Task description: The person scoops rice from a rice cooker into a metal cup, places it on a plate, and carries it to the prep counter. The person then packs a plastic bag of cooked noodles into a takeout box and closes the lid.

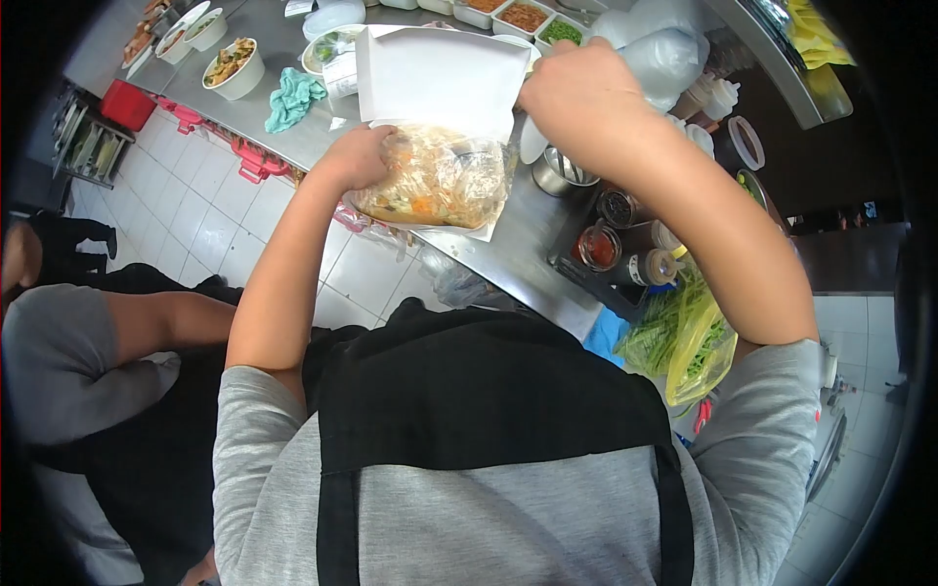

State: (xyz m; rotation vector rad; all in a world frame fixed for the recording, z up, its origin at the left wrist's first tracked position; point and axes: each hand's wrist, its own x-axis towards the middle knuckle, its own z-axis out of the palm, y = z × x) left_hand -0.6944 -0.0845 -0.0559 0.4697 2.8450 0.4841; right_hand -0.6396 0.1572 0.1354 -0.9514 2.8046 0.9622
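A white cardboard takeaway box (445,73) stands with its lid raised near the counter's front edge. In it lies food under clear plastic wrap (440,181), with orange and pale bits showing through. My left hand (362,158) is closed on the box's left side, fingers over the rim by the wrap. Against the right edge of the raised lid, my right hand (578,86) is closed with the knuckles up. Its fingertips are hidden, so whether it pinches the lid or something else does not show. A metal pot with utensils (562,174) stands below my right wrist.
Bowls of food (233,70) and a teal cloth (293,100) lie on the steel counter (489,256) at left. Jars (598,246) and bagged greens (679,337) crowd the right. Food trays (520,18) line the back. A co-worker's arm (166,327) is close on my left.
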